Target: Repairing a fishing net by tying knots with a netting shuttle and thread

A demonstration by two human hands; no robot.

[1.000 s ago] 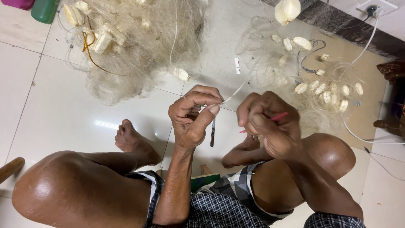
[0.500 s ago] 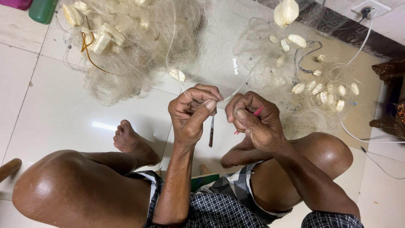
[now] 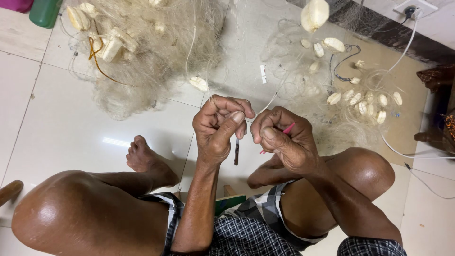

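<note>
Left hand [image 3: 219,128] and right hand [image 3: 280,140] pinch pale fishing line [image 3: 271,100] together.
Right fist also grips a pink netting needle [image 3: 287,129]; a dark blade [image 3: 236,151] hangs from the closed left.

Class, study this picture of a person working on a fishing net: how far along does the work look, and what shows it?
Done: cannot tell; no finished stretch is marked. In hand: the left hand pinches a white line with a small dark tool hanging below; the right hand grips a pink needle. Left: the big heap of net and the floats lie loose on the floor.

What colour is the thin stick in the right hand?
Pink-red stick, in the right hand; head view.
</note>
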